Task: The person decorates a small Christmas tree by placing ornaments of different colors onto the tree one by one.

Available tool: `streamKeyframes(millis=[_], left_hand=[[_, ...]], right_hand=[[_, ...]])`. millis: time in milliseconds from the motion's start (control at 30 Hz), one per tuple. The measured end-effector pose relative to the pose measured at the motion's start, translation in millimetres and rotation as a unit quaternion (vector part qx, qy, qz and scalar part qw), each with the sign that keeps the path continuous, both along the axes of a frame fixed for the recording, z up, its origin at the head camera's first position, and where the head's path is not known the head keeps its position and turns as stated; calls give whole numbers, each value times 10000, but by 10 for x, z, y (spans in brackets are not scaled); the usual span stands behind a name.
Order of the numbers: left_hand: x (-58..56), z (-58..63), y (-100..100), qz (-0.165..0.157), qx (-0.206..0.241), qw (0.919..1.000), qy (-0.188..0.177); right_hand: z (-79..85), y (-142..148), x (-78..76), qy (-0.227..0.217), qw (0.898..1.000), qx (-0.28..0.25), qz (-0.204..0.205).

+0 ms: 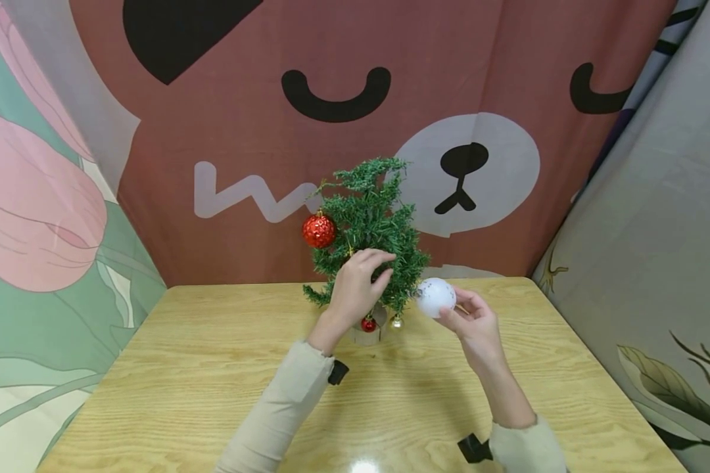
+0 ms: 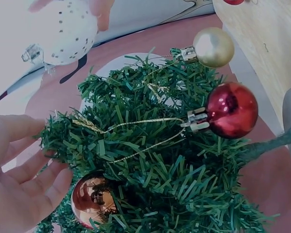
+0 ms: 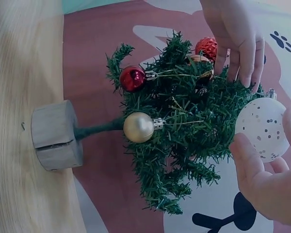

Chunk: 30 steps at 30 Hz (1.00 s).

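A small green artificial Christmas tree (image 1: pixel 369 223) stands on the table. My right hand (image 1: pixel 478 325) holds a white bauble with dots (image 3: pixel 263 129) between thumb and fingers, at the tree's right side. Its silver cap (image 2: pixel 31 54) shows in the left wrist view. The left hand (image 1: pixel 362 282) is in front of the branches, and its loosely extended fingers (image 3: pixel 247 58) touch the greenery. Close below those fingers hangs a copper-coloured bauble (image 2: pixel 93 199). A red shiny bauble (image 2: pixel 233 109) and a pale gold bauble (image 2: pixel 214 47) hang on gold strings from lower branches.
A larger red textured bauble (image 1: pixel 319 230) hangs at the tree's left. The tree's round wooden base (image 3: pixel 56 136) rests on the wood-grain table (image 1: pixel 213 368). Behind is a printed bear curtain (image 1: pixel 242 131), with more patterned cloth (image 1: pixel 657 263) at both sides.
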<state>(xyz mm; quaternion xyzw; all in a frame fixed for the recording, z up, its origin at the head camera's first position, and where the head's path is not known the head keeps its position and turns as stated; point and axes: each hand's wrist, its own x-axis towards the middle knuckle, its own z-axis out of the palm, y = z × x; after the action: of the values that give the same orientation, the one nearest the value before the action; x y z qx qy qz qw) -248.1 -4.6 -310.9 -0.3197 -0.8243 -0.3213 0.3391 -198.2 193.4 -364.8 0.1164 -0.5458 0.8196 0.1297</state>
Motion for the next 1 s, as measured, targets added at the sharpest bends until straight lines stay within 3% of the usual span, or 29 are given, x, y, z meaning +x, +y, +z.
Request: streamKeyframes(millis=[433,567,767,1000], left_hand=[[27,9,2,108,136,9998,86],[26,11,2,73,270,9991,322],[37,28,-6,-73,650,9940,871],[55,10,-16,-484,540,9941,805]], right_hand=[[63,-104,-44,150,9997,-170,-37],[75,-131,-65,59,9997,-183,-123],[87,-163,-86,-13,9998,-188,-83],[89,-181,-91,-166,9998,-125,-3]])
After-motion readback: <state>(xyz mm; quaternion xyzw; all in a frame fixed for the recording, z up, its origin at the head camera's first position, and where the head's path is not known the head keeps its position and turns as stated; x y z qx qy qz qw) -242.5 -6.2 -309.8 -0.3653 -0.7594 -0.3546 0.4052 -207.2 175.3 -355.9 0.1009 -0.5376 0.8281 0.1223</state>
